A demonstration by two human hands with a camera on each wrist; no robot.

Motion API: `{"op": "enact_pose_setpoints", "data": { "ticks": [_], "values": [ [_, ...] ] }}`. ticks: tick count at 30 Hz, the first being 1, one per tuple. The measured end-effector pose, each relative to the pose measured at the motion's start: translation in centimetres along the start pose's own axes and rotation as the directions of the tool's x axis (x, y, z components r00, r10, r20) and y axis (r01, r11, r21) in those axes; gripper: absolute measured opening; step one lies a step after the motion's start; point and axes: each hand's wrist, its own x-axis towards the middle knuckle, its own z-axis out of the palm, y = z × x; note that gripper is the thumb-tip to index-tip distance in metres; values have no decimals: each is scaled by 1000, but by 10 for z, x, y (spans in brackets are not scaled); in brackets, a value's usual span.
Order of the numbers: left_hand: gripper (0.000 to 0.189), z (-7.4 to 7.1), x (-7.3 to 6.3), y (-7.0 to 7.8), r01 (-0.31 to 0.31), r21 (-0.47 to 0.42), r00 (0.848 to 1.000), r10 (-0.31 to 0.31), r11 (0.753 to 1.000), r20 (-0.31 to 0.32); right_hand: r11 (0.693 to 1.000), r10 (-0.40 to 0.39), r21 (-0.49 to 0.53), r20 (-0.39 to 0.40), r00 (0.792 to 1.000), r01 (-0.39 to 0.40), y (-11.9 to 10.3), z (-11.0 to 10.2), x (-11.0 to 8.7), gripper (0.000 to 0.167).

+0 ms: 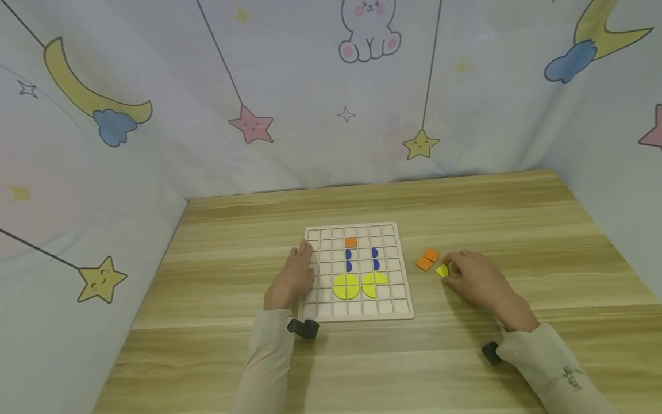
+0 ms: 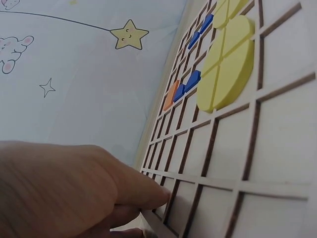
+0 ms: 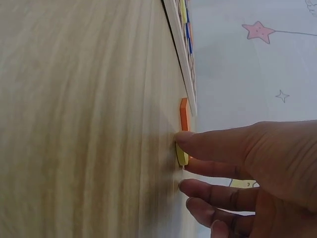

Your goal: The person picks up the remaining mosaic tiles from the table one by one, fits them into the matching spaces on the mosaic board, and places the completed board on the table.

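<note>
A wooden grid board (image 1: 320,310) lies on the table, with my left hand (image 1: 297,273) at its left edge. In the left wrist view the thumb (image 2: 148,191) lies over the edge cells and other fingers sit lower, beside the rim. My right hand (image 1: 476,282) pinches a yellow quarter-circle piece (image 1: 442,270) between thumb and fingertips, low over the tabletop, right of the board. Two orange squares (image 1: 425,264) lie just left of those fingertips. On the board are a full yellow circle (image 1: 339,280), a three-quarter yellow circle (image 1: 368,278), several blue half-circles (image 1: 349,266) and an orange square (image 1: 350,242).
The wood-grain table (image 1: 233,230) extends around the board on all sides. Behind it hangs a pale curtain (image 1: 310,161) printed with stars and moons, which also closes off the left and right sides. Dark wrist straps (image 1: 305,329) show at both sleeves.
</note>
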Motion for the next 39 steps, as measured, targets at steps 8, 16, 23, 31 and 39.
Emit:
{"op": "enact_pose_setpoints", "data": {
  "ticks": [8, 16, 23, 31, 39],
  "values": [
    [59, 0, 0, 1, -10, 7, 1000, 10, 1000, -6, 1000, -12, -15, -11, 1000, 12, 2, 5, 0, 28],
    [59, 1, 0, 1, -8, 10, 1000, 8, 1000, 0, 1000, -13, -19, -24, 1000, 13, -2, 6, -2, 25],
    [59, 0, 0, 1, -17, 5, 1000, 17, 1000, 1, 1000, -27, -8, -89, 996, 26, -17, 5, -1, 26],
    [59, -1, 0, 0, -25, -6, 1000, 25, 1000, -2, 995, -97, -17, -143, 985, 96, -37, 15, 7, 23],
    [60, -1, -1, 0, -26, -3, 1000, 26, 1000, -3, 991, -134, 11, -113, 984, 136, -62, 26, 9, 29]
  ]
}}
